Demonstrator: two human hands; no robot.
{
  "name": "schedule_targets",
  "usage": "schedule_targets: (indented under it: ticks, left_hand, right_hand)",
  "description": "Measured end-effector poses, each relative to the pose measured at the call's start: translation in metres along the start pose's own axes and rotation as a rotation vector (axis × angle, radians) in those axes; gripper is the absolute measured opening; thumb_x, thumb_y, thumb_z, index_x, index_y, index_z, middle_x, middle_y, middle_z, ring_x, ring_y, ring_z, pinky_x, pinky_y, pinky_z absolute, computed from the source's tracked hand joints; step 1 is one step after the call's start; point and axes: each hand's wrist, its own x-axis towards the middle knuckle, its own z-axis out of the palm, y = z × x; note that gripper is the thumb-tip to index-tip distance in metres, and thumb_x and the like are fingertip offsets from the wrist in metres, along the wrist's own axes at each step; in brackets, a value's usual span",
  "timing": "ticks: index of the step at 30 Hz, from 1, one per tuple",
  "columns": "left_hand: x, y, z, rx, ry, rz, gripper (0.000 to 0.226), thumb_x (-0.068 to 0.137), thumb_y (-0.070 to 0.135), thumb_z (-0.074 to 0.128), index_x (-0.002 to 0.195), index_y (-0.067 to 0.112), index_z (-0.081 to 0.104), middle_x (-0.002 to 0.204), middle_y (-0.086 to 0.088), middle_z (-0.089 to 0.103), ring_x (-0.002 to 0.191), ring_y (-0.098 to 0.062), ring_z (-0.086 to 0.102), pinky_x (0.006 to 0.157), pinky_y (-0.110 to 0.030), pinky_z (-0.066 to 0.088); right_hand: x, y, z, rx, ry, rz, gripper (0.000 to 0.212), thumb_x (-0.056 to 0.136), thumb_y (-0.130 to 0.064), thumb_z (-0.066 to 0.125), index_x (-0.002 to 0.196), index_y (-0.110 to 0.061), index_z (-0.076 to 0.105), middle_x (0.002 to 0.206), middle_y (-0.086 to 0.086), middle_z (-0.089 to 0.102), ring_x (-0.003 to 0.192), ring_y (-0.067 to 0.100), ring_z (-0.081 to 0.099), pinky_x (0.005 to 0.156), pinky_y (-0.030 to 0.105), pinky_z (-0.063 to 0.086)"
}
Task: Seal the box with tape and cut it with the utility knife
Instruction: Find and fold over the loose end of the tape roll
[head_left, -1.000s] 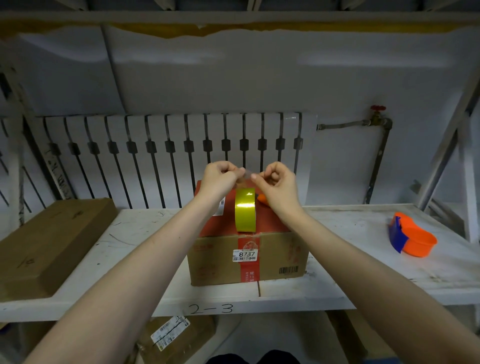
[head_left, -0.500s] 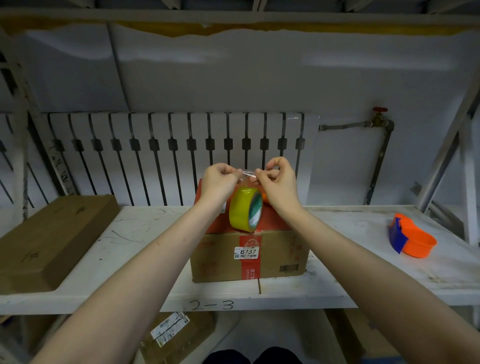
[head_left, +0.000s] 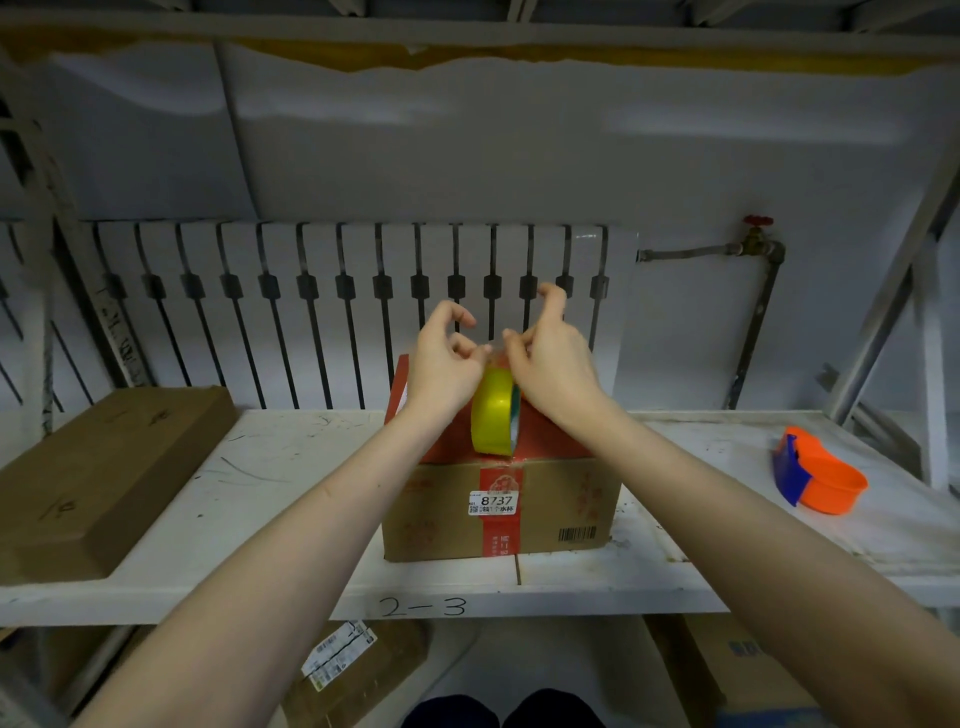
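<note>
A cardboard box with a red top and a white label reading 8737 stands on the white shelf. A yellow tape roll hangs on edge just above the box top. My left hand and my right hand are side by side above the roll, each pinching the clear tape end that comes off it. The upper fingers of both hands are lifted and curled. An orange and blue tool lies on the shelf at the right; no utility knife is clearly visible.
A flat brown carton lies at the shelf's left end. A white radiator and a pipe with a red valve are behind. More cartons sit below the shelf marked 2-3.
Both hands have shifted slightly right and their free fingers have lifted. The roll has turned back from showing its green-edged side to nearly edge-on.
</note>
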Motion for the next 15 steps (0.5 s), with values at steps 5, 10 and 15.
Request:
schedule_targets:
  ticks: [5, 10, 15]
  left_hand:
    - [-0.002, -0.001, 0.000, -0.019, 0.051, 0.006, 0.025, 0.085, 0.009, 0.067, 0.099, 0.019, 0.048, 0.062, -0.004, 0.058, 0.063, -0.018, 0.061, 0.073, -0.031, 0.054]
    - [-0.002, -0.001, -0.002, -0.004, 0.070, 0.002, 0.026, 0.084, 0.011, 0.068, 0.099, 0.021, 0.049, 0.063, -0.002, 0.060, 0.064, -0.016, 0.063, 0.070, -0.027, 0.054]
    - [-0.001, 0.000, -0.004, 0.015, 0.052, 0.000, 0.023, 0.084, 0.012, 0.068, 0.096, 0.022, 0.050, 0.061, -0.001, 0.059, 0.062, -0.016, 0.061, 0.075, -0.036, 0.055]
  right_hand:
    - [-0.006, 0.010, -0.006, 0.084, -0.040, 0.157, 0.040, 0.094, -0.028, 0.052, 0.127, -0.010, 0.036, 0.109, 0.005, 0.060, 0.097, 0.023, 0.062, 0.072, 0.025, 0.042]
    - [-0.020, 0.026, 0.004, 0.426, -0.121, 0.140, 0.013, 0.090, -0.017, 0.059, 0.090, -0.017, 0.046, 0.077, -0.003, 0.054, 0.068, 0.006, 0.053, 0.063, 0.021, 0.045]
    - [-0.019, 0.029, 0.005, 0.495, -0.060, 0.062, 0.016, 0.085, -0.013, 0.065, 0.085, -0.021, 0.051, 0.087, 0.006, 0.063, 0.085, 0.018, 0.063, 0.078, 0.033, 0.054]
